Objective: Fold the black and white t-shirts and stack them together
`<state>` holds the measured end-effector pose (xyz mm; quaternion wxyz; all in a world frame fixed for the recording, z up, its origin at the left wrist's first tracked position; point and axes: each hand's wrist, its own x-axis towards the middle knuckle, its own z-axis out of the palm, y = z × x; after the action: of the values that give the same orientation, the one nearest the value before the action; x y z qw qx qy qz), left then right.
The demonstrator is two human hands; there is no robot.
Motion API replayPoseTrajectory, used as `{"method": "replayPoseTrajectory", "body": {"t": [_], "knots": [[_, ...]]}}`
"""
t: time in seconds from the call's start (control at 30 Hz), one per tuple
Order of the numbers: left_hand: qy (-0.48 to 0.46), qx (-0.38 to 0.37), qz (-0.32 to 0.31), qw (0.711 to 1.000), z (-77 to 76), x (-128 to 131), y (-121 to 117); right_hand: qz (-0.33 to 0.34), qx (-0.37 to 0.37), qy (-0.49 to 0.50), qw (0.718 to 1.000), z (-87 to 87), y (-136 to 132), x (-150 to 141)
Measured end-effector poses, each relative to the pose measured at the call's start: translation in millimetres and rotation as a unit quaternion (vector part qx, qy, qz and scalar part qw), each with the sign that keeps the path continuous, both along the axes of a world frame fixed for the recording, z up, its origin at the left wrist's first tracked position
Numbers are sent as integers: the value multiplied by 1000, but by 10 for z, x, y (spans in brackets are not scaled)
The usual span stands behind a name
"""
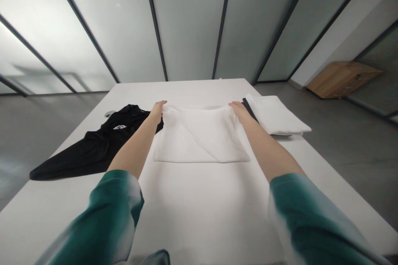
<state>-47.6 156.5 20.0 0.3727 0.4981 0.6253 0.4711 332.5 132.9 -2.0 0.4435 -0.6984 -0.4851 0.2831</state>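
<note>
A white garment, folded into a rectangle, lies flat on the white table in front of me. My left hand grips its far left corner with the fingers curled over the cloth. My right hand grips the far right corner the same way. Both arms stretch forward in green and white sleeves.
A black garment with a small white print lies spread out at the left of the table. A stack of folded white cloth sits at the right, over a dark edge. Frosted glass walls stand behind, and a wooden box is on the floor at right.
</note>
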Motion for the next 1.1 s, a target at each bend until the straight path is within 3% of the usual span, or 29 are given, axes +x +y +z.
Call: {"method": "replayPoseTrajectory", "body": {"t": [0.1,0.2,0.3,0.43,0.7,0.93,1.03,1.1], "knots": [[186,40,-2,982,-203,37,-244,26,18,-187,982,-131,-187,-84],[348,100,-127,923,-406,154,-624,115,38,-326,938,-294,-513,-283],[450,89,-220,861,-569,278,-954,185,8,-403,896,-449,-832,-498],[524,36,-252,813,-682,269,-1141,196,-78,-452,867,-585,-1054,-553],[547,29,-231,804,-669,153,-1149,210,-84,-468,854,-589,-979,-405],[561,2,-198,804,-701,374,-1099,267,-31,-469,841,-571,-594,-246],[571,43,-190,797,-667,535,-1096,195,-16,-468,862,-470,-442,-249],[576,90,-215,783,-631,616,-1098,140,5,-468,873,-383,-478,-353]]}}
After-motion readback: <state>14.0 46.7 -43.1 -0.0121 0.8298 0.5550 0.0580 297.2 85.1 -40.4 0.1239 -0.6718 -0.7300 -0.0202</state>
